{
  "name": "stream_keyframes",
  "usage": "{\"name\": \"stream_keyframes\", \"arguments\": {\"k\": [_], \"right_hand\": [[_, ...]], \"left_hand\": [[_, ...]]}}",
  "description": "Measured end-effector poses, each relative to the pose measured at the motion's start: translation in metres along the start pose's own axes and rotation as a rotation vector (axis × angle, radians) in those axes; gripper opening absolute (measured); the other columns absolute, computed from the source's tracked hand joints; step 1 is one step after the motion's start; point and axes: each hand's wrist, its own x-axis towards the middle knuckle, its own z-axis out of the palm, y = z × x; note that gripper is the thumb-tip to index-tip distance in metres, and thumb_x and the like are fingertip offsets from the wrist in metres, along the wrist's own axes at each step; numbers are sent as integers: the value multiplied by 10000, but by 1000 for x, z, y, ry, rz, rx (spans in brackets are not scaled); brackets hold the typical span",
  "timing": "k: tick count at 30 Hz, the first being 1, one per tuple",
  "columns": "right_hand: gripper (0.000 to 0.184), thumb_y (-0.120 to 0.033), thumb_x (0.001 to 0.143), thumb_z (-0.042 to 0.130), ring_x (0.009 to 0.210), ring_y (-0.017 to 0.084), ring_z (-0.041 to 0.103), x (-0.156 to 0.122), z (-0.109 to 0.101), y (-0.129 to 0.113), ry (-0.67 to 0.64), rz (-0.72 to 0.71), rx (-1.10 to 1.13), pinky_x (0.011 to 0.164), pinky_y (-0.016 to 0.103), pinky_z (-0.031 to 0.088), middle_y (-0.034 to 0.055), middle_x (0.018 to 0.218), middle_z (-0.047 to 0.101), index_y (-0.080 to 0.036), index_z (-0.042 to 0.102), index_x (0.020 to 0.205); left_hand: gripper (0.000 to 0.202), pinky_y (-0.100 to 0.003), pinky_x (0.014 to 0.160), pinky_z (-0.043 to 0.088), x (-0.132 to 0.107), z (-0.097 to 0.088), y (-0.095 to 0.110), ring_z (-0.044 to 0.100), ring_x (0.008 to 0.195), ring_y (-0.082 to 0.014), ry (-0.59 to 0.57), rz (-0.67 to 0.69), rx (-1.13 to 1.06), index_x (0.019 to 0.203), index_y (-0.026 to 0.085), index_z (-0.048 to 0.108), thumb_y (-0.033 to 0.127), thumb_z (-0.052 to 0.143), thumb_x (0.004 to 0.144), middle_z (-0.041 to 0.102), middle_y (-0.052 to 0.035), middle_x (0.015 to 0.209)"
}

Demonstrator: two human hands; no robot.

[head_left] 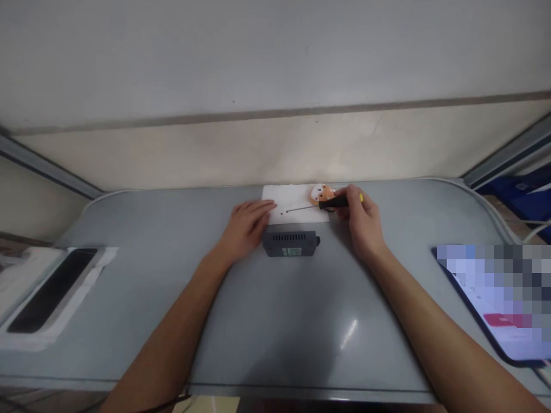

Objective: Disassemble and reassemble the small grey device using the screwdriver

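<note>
My right hand [361, 215] grips a screwdriver [333, 202] with a black handle and yellow end. Its thin shaft points left, with the tip at one of two tiny dark pieces, possibly screws [282, 214], on a white paper [297, 216]. My left hand [249, 223] rests at the paper's left edge, fingers stretched out and holding nothing visible. An orange and white animal-faced item [318, 193] lies on the paper's right part, partly behind the screwdriver. Just in front of the paper sits a dark grey box [290, 243] with vent slots, a greenish label and a knob on its right.
The grey table [275, 321] ends at a pale partition [215, 150] behind. A black phone-like slab [54, 289] lies on white sheets at the left. On the right is a lit tablet-like screen [486, 298], partly pixelated. Cables run past the right edge.
</note>
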Motion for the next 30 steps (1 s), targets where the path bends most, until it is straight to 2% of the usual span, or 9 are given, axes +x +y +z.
{"name": "stream_keyframes", "arguments": {"k": [2,3,6,7,12,17,23,27,30], "right_hand": [[496,-690,937,599,605,114,497,1,-1,0,25,29,53,578,267,396,7,745,658,-215,720,862],[489,-685,932,610,599,111,491,2,-1,0,39,44,82,570,265,386,4,733,647,-215,716,849],[476,-674,919,635,581,103,471,4,-3,2,76,83,160,555,259,364,-9,709,610,-213,710,834],[475,-675,913,642,579,102,470,5,-3,3,86,91,181,551,258,360,-12,704,599,-211,706,833],[488,-687,887,666,595,107,501,8,-5,2,130,92,219,546,252,368,-15,712,575,-203,687,829],[497,-683,904,643,545,106,474,10,-11,-4,233,-42,110,513,262,363,-29,665,518,-200,660,789],[507,-687,896,646,528,97,479,13,-16,-6,295,-47,127,475,248,357,-22,661,528,-196,661,772],[512,-692,886,659,525,92,481,14,-16,-5,299,-23,129,458,236,357,-19,652,537,-195,666,764],[512,-692,897,649,518,93,482,14,-16,-5,290,-34,121,453,239,363,-22,645,527,-198,663,767]], "left_hand": [[345,-508,1216,388,-3,-14,6,575,1381,-263,49,-59,-160,1276,252,716,419,502,1063,651,-89,1466],[355,-489,1212,410,-6,-22,10,557,1407,-268,1,-95,-249,1308,270,696,455,585,1026,613,-83,1510],[546,-433,1071,562,-13,-40,21,675,1250,-279,-351,-126,-466,1345,297,664,467,824,852,680,-79,1404],[503,-423,1049,579,-15,-42,24,698,1208,-274,-375,-149,-494,1290,285,689,448,841,838,709,-73,1347],[378,-354,824,642,-16,-21,28,765,901,-230,-158,-284,-560,1147,233,736,411,843,830,788,-48,980],[323,-322,767,614,-16,6,30,732,845,-193,-97,-261,-471,1178,238,751,446,721,933,779,-37,972],[307,-378,904,588,-18,18,38,710,988,-215,-108,-205,-328,1215,253,733,453,629,1007,758,-46,1112],[269,-424,1048,545,-18,18,38,672,1134,-228,-118,-90,-268,1128,229,747,405,558,1051,727,-66,1185],[314,-470,1151,493,-20,11,39,619,1283,-251,-188,-41,-237,1276,256,707,423,570,1048,672,-82,1349]]}}
